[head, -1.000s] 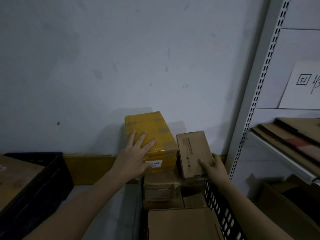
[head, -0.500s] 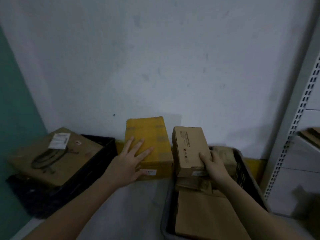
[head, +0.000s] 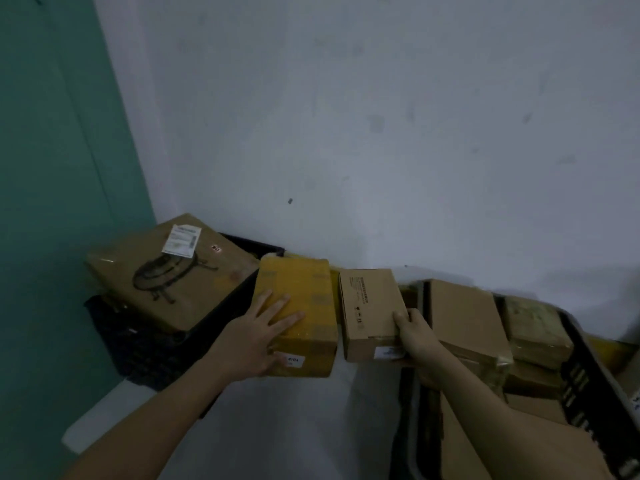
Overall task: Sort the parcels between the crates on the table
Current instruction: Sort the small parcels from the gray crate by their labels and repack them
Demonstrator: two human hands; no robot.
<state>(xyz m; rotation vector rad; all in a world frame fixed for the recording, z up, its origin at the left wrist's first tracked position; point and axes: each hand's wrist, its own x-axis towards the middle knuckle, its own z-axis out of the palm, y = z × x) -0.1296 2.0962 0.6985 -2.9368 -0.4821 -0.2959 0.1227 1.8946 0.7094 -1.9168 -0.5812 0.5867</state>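
The left hand (head: 258, 336) lies flat, fingers spread, on top of the yellow parcel (head: 298, 315). Just right of the yellow parcel, the right hand (head: 417, 336) grips the near corner of a small brown box (head: 369, 308). Left of the yellow parcel a large carton (head: 166, 271) sits in a black crate (head: 145, 351); farther right a second crate (head: 588, 372) holds more cartons.
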